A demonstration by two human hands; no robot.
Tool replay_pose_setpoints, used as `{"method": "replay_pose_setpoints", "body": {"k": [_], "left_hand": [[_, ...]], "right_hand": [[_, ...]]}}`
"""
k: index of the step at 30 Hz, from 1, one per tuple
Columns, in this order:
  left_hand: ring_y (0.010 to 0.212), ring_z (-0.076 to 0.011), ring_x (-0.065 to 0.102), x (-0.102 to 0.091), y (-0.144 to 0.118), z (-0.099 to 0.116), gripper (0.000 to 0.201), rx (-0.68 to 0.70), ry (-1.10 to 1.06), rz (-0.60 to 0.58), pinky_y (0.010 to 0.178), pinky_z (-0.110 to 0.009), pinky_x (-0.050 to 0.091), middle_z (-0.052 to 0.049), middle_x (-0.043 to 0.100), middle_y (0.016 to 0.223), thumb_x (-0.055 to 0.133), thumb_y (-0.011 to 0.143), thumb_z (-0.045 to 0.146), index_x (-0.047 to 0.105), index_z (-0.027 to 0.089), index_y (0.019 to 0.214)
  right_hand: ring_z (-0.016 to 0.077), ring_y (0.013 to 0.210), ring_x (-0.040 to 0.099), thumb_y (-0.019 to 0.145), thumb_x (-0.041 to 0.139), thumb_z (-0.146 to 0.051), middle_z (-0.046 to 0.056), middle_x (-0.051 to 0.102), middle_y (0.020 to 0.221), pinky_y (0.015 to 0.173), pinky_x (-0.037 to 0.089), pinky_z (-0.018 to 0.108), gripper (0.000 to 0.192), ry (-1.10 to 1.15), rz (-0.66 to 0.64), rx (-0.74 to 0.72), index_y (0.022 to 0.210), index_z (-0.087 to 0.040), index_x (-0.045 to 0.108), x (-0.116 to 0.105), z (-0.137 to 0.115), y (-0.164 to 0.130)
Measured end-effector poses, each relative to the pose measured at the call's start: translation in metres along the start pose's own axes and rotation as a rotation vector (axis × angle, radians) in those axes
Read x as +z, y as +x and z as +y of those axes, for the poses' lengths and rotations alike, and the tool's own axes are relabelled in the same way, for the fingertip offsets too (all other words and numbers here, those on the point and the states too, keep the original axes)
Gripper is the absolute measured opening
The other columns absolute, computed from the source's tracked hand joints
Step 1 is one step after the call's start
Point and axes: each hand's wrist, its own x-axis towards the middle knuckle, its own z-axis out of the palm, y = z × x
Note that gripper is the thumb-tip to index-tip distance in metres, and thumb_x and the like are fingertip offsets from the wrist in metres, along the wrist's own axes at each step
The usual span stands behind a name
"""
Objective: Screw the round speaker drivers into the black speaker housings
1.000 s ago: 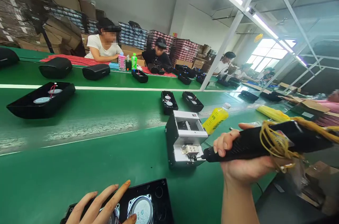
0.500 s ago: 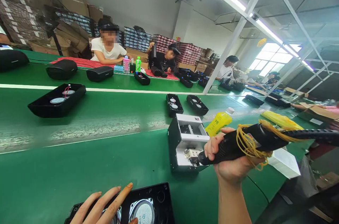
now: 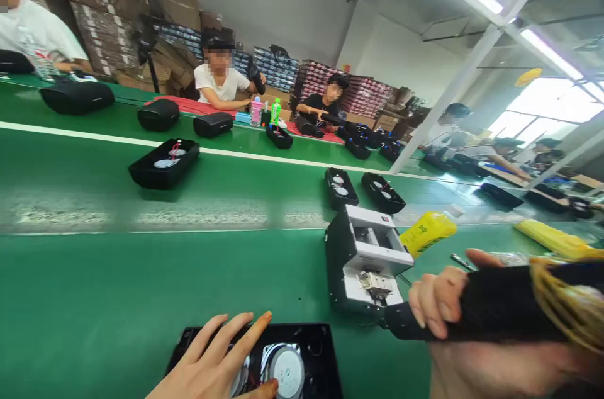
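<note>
My left hand (image 3: pixel 214 358) lies with spread fingers on a black speaker panel (image 3: pixel 325 374) at the bottom of the view. Two round silver speaker drivers (image 3: pixel 289 370) sit in that panel, one partly under my fingers. In my right hand (image 3: pixel 441 301) is a black electric screwdriver (image 3: pixel 503 304), with yellow cord wound around its body. Its tip points left, by the front lower edge of a black-and-white screw feeder (image 3: pixel 377 257). Whether tip and feeder touch, I cannot tell. Motion blurs the right hand and tool.
Behind the feeder leans a yellow bottle (image 3: pixel 429 232). Open black speaker housings (image 3: pixel 165 163) stand on the green conveyor belt (image 3: pixel 255 188) beyond my bench. Co-workers (image 3: pixel 221 81) sit across it. A yellow bundle (image 3: pixel 552 238) lies at the right.
The screwdriver has come off the feeder's metal block toward me and to the right. My view has turned left, so things appear further right. The left hand stays on the panel.
</note>
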Motion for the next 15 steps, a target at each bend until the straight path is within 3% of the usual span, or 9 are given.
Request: {"method": "replay_pose_setpoints", "body": {"k": [2,4,9,13,15], "left_hand": [[0.137,-0.0318,0.06,-0.008,0.003,-0.001,0.066,0.051,-0.038,-0.002,0.108,-0.052,0.054,-0.008,0.041,0.172,0.065,0.102,0.022,0.048,0.055,0.156],[0.141,-0.0351,0.055,-0.011,0.003,0.002,0.069,0.018,-0.083,-0.032,0.112,-0.058,0.049,-0.009,0.033,0.176,0.067,0.099,0.019,0.048,0.055,0.155],[0.147,-0.0406,0.048,-0.018,0.003,0.004,0.064,-0.002,-0.228,-0.188,0.118,-0.063,0.042,-0.009,0.025,0.179,0.073,0.098,0.038,0.05,0.052,0.155],[0.15,-0.0466,0.046,-0.031,0.012,0.001,0.079,-0.018,-0.369,-0.34,0.12,-0.07,0.037,-0.012,0.017,0.182,0.084,0.085,0.059,0.05,0.05,0.156],[0.151,-0.0478,0.044,-0.038,0.017,-0.001,0.087,-0.032,-0.409,-0.392,0.12,-0.072,0.036,-0.012,0.017,0.182,0.089,0.08,0.058,0.05,0.049,0.157]], "right_hand": [[0.0086,0.031,0.032,0.089,0.051,-0.092,-0.007,0.05,0.054,0.033,0.032,0.024,0.077,0.087,0.004,0.008,0.123,-0.028,0.073,0.017,-0.002,-0.005],[0.008,0.03,0.033,0.093,0.052,-0.088,-0.008,0.049,0.054,0.033,0.032,0.024,0.07,0.166,-0.016,0.057,0.122,-0.029,0.074,0.04,-0.001,-0.012],[0.0098,0.035,0.045,0.095,0.054,-0.084,-0.006,0.054,0.058,0.034,0.038,0.023,0.059,0.287,-0.16,0.24,0.12,-0.034,0.077,0.1,0.015,-0.034],[0.0095,0.037,0.046,0.085,0.062,-0.09,-0.006,0.057,0.059,0.037,0.041,0.021,0.066,0.301,-0.177,0.341,0.115,-0.034,0.078,0.12,0.036,-0.045],[0.0092,0.036,0.045,0.081,0.059,-0.096,-0.006,0.057,0.059,0.036,0.041,0.021,0.073,0.292,-0.18,0.365,0.113,-0.033,0.079,0.122,0.044,-0.046]]}}
